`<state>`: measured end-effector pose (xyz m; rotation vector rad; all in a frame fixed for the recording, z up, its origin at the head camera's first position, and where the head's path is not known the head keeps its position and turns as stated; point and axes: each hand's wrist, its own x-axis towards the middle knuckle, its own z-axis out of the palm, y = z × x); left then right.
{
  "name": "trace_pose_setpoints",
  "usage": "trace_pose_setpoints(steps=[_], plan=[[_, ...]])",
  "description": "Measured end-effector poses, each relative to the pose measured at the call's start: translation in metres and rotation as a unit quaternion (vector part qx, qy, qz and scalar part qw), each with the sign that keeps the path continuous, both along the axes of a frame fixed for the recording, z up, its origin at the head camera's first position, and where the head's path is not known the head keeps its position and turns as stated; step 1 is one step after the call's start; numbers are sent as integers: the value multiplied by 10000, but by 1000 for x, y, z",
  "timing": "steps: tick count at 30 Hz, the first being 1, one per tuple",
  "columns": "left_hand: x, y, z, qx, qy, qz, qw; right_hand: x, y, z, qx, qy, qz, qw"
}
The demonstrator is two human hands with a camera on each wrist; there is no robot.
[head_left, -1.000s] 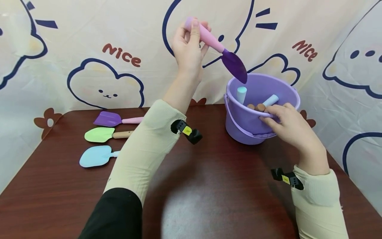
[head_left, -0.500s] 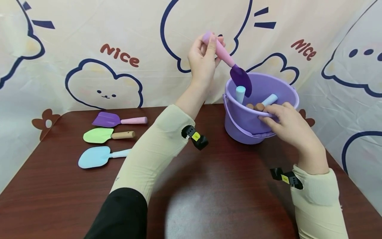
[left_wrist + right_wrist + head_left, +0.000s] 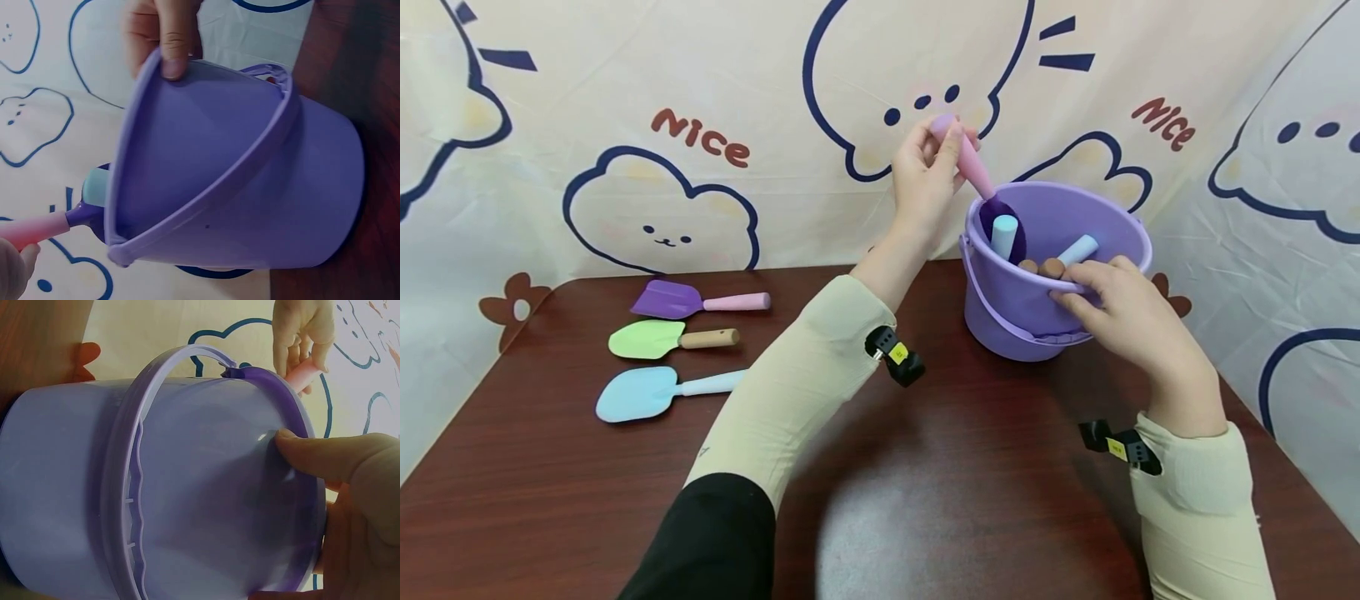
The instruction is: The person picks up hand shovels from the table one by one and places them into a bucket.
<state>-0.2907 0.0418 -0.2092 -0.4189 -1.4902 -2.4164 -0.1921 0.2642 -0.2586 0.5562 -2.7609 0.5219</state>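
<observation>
My left hand point(image 3: 928, 179) pinches the pink handle point(image 3: 973, 171) of a hand trowel, tilted down over the bucket's left side. Its dark purple blade point(image 3: 1018, 242) sits inside the bucket, partly hidden behind a light-blue handle point(image 3: 1003, 237). With my right hand point(image 3: 1131, 321) I hold the near right rim of the purple bucket point(image 3: 1022, 312), thumb outside point(image 3: 306, 453) and fingers over the edge. Also in the bucket are another light-blue handle point(image 3: 1079, 250) and wooden handle ends point(image 3: 1052, 268); what they belong to is hidden. The bucket stands upright, its bail handle point(image 3: 250, 159) hanging down.
Left on the brown table point(image 3: 962, 467) lie a purple trowel with a pink handle point(image 3: 670, 300), a green trowel with a wooden handle point(image 3: 647, 340) and a light-blue trowel point(image 3: 638, 395). A printed cloth point(image 3: 820, 225) hangs behind the table.
My left hand has moved right and down, lowering the trowel from above the bucket until its blade is inside. The right hand keeps its place on the rim.
</observation>
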Motion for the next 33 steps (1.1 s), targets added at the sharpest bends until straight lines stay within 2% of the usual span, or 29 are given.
trace_pose_setpoints(steps=[9, 13, 21, 25, 29, 33], plan=[[2, 7, -15, -311, -27, -353, 9989, 0, 0, 1, 16, -26, -20, 10000], [2, 7, -19, -535, -50, -358, 9979, 0, -1, 2, -6, -50, -21, 10000], [1, 11, -24, -592, -24, -394, 9975, 1, 0, 1, -40, -89, -37, 9999], [4, 14, -26, -827, 3, -392, 9958, 1, 0, 1, -34, -74, -33, 10000], [6, 15, -26, -1096, 99, -485, 9927, 1, 0, 1, -21, -39, -21, 10000], [8, 15, -27, -1391, 505, -577, 9873, 1, 0, 1, -3, -18, -10, 10000]])
